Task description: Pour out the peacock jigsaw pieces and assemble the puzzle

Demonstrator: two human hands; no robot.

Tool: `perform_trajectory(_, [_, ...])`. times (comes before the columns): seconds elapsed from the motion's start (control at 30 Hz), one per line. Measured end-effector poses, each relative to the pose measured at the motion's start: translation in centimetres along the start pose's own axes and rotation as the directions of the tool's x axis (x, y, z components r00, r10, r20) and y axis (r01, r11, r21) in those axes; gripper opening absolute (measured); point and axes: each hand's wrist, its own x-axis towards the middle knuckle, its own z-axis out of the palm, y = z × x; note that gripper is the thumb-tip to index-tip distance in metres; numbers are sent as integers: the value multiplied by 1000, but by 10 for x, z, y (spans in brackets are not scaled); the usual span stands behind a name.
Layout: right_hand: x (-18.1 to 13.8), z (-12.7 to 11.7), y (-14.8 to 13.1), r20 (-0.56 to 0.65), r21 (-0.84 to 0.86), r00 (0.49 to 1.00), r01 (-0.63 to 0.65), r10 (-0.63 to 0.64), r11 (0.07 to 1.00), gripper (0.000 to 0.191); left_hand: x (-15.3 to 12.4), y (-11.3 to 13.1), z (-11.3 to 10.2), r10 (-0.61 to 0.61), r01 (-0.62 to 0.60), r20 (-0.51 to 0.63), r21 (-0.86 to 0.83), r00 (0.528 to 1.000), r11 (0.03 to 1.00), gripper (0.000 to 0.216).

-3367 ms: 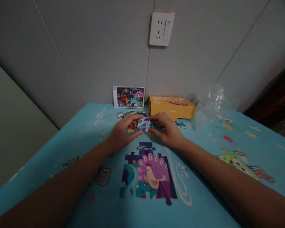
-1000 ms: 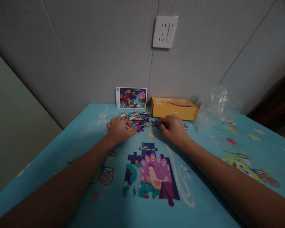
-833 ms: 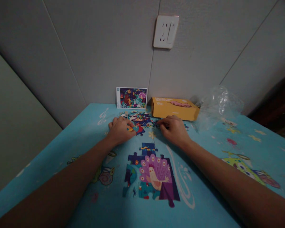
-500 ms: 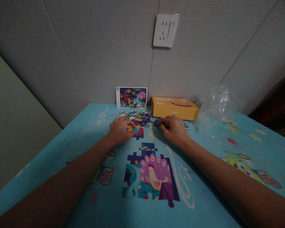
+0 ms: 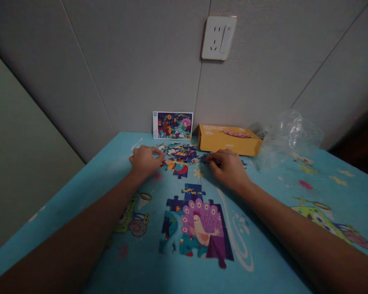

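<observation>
My left hand [image 5: 144, 161] rests on the blue tablecloth [image 5: 88, 192], just left of a heap of loose puzzle pieces [image 5: 180, 153]. Its fingers are curled in and I see nothing between them. An orange piece [image 5: 170, 165] and a red-and-blue piece [image 5: 181, 170] lie apart from the heap, beside that hand. My right hand [image 5: 230, 165] sits at the heap's right edge, its fingertips pinched on a dark puzzle piece [image 5: 209, 160]. Nearer to me lies the partly joined peacock puzzle [image 5: 196, 224], touched by neither hand.
A picture card [image 5: 173, 125] leans on the wall behind the heap. A yellow box [image 5: 230, 139] lies to its right, then a crumpled clear plastic bag [image 5: 290, 136]. A wall socket [image 5: 218, 37] is above. The table's left edge drops off.
My left hand let go of a light purple piece held earlier, then slid left away from the heap, leaving the orange and red-and-blue pieces pulled out. My right hand has stayed put.
</observation>
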Motion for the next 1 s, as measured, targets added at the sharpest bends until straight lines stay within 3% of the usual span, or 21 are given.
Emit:
perform_trajectory(0.17, [0,-1,-1,-4,7,1000,4,-4,1000,24,-5,3,8,128,-127,35,-28,991,991,25])
perform_trajectory(0.3, [-1,1,1,-16,19,1000,17,-17,1000,24,7,-9,15,114,-117,-60,-53,992,992,22])
perform_trajectory(0.4, [-2,3,2,-30,51,999,32,-30,998,23,16,-18,19,118,-123,-97,-50,988,991,33])
perform_trajectory(0.77, [-2,0,5,-55,100,999,2,4,995,20,22,-10,20,57,-56,-70,20,996,998,47])
perform_trajectory(1.0, [-3,-3,5,-43,114,999,11,-6,993,19,37,-9,25,216,-216,-17,-9,976,976,50])
